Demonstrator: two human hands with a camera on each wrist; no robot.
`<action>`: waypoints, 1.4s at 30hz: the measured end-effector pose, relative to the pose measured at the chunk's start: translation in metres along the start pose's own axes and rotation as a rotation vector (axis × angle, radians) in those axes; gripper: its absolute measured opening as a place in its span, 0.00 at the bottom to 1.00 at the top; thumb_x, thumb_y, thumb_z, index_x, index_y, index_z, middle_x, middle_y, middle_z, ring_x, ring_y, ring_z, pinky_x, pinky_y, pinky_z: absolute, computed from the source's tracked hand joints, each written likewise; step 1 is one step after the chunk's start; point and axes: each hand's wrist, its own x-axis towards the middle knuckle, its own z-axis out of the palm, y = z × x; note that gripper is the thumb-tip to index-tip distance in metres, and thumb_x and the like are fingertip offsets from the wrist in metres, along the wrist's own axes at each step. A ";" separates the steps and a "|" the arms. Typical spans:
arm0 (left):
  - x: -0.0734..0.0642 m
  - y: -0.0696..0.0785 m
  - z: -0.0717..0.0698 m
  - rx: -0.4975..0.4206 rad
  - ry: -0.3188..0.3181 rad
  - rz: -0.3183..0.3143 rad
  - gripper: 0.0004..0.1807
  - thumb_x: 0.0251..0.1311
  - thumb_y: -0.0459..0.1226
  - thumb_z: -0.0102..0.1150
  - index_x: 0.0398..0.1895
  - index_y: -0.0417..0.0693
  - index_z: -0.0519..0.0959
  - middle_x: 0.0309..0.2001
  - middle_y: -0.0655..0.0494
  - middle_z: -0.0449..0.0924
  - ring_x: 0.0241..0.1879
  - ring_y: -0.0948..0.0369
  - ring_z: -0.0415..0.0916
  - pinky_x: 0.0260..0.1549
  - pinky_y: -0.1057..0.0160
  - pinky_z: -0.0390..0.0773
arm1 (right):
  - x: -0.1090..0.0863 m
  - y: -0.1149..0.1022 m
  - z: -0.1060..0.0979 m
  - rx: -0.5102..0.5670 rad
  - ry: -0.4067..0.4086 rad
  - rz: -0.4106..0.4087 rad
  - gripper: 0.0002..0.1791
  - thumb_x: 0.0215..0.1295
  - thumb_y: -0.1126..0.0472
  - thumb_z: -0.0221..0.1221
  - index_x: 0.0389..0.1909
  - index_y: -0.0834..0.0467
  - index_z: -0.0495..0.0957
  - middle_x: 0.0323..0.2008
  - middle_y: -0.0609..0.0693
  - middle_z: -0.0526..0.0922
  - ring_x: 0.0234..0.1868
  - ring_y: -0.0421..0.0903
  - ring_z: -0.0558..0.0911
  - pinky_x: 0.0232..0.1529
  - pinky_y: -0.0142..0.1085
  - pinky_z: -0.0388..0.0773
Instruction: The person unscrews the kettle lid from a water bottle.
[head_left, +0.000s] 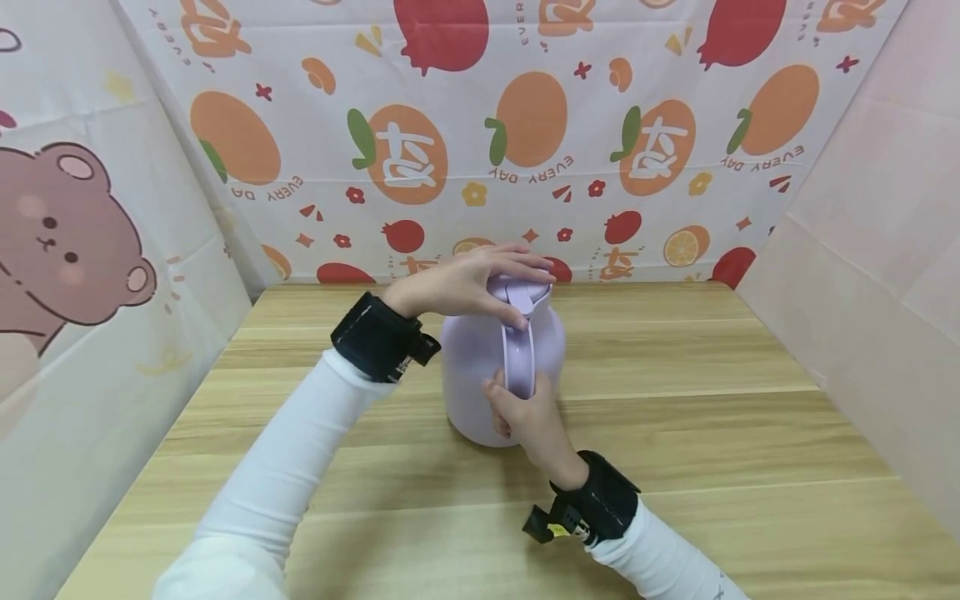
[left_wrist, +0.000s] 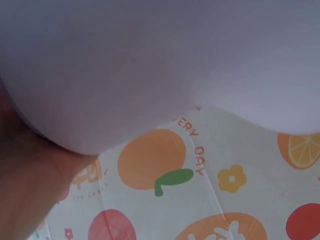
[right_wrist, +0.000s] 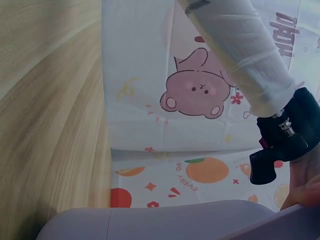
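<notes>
A lilac thermos jug [head_left: 468, 367] stands upright on the wooden table, its handle [head_left: 519, 362] facing me. My left hand [head_left: 468, 283] grips the jug's lid [head_left: 521, 292] from above, fingers across the far side and thumb near the top of the handle. Lower down, my right hand [head_left: 528, 417] holds the handle near its bottom end. In the left wrist view the jug's blurred body [left_wrist: 125, 65] fills the upper part. The right wrist view has the jug [right_wrist: 165, 224] along its bottom edge, with part of my left hand [right_wrist: 302, 175] at the right.
The wooden table [head_left: 675, 400] reaches back to a fruit-printed cloth [head_left: 525, 167] hung close behind the jug. A bear-printed cloth [head_left: 180, 250] borders the left side and a pale cloth [head_left: 885, 250] the right. Each wrist wears a black strap [head_left: 375, 337] with a small camera.
</notes>
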 end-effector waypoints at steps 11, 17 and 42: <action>0.003 0.011 0.005 0.033 0.069 -0.097 0.32 0.47 0.45 0.70 0.57 0.47 0.75 0.62 0.54 0.66 0.63 0.56 0.56 0.51 0.60 0.65 | 0.000 -0.003 0.001 0.006 0.006 0.018 0.15 0.61 0.66 0.51 0.16 0.64 0.61 0.10 0.48 0.62 0.11 0.42 0.62 0.13 0.32 0.60; 0.005 0.020 0.009 0.061 0.100 -0.199 0.31 0.47 0.47 0.69 0.56 0.49 0.75 0.61 0.55 0.68 0.59 0.58 0.62 0.47 0.62 0.68 | -0.002 -0.002 0.001 0.008 0.008 0.031 0.16 0.62 0.66 0.50 0.16 0.64 0.61 0.09 0.48 0.62 0.11 0.42 0.62 0.13 0.32 0.60; -0.017 0.002 -0.003 -0.117 0.101 -0.078 0.27 0.54 0.38 0.65 0.59 0.45 0.73 0.63 0.55 0.65 0.67 0.60 0.47 0.62 0.55 0.52 | 0.000 -0.001 -0.001 0.043 -0.036 0.083 0.18 0.60 0.63 0.53 0.16 0.66 0.59 0.10 0.47 0.61 0.11 0.41 0.61 0.14 0.31 0.58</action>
